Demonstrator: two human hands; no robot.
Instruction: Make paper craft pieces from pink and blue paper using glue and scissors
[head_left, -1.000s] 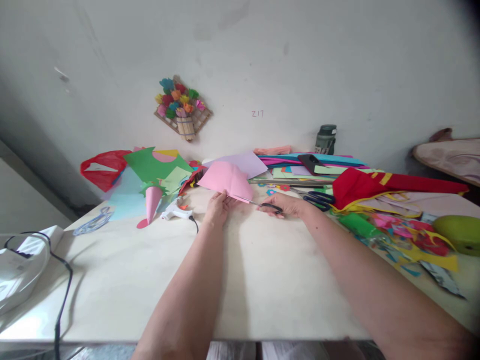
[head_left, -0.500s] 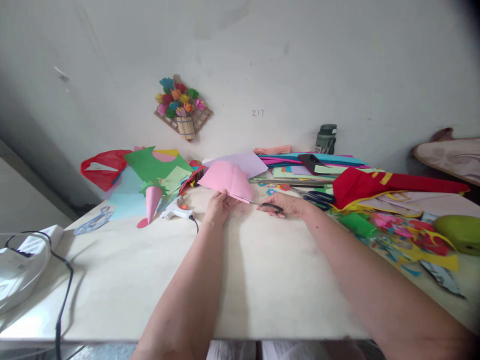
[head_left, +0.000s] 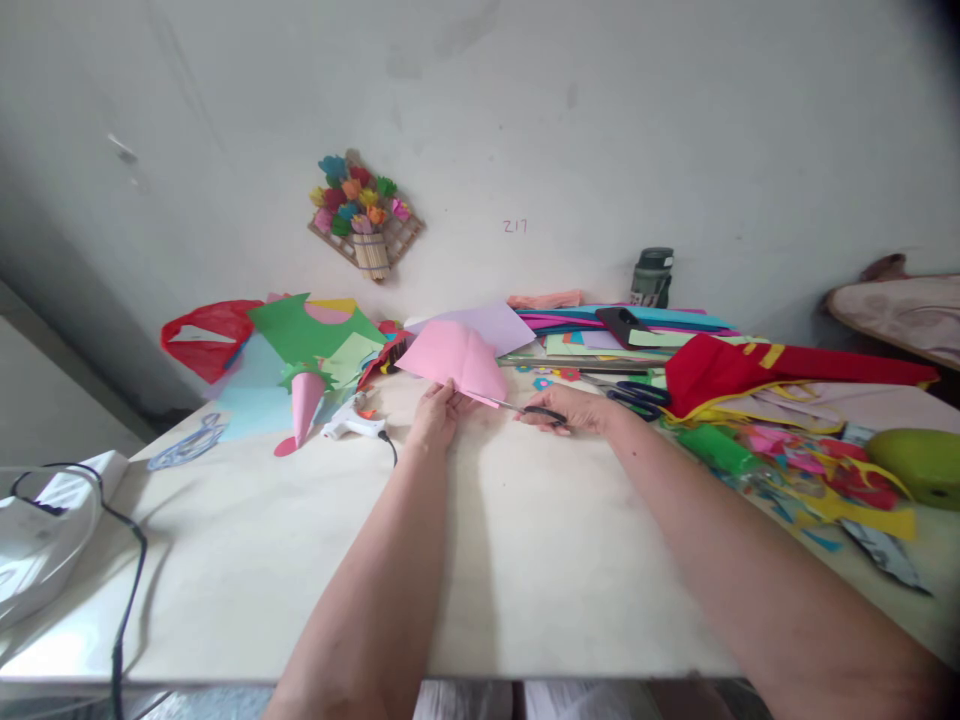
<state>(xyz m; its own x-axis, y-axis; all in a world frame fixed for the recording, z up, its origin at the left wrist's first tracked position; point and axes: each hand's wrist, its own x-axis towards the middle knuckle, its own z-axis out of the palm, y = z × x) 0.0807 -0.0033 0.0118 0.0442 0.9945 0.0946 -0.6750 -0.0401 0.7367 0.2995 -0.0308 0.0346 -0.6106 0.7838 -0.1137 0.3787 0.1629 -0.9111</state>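
Observation:
A pink paper sheet (head_left: 454, 355) with a crease is pinched at its near edge by my left hand (head_left: 439, 410). My right hand (head_left: 566, 408) is closed around the dark handles of a pair of scissors (head_left: 544, 411). The scissor blades point left and lie at the lower right edge of the pink sheet. To the left of my left hand lie a white glue gun (head_left: 354, 420) and a pink paper cone (head_left: 305, 405) with a green fringed top. Small paper flowers (head_left: 544, 383) lie behind my right hand.
Behind are stacked coloured sheets (head_left: 585, 340), a phone (head_left: 624, 325) and a bottle (head_left: 652, 278). Dark-handled scissors (head_left: 637, 397), red cloth (head_left: 720, 375), paper scraps (head_left: 832, 470) and a green fruit (head_left: 919, 465) lie right. A power strip (head_left: 82, 480) and black cable (head_left: 135, 580) are left.

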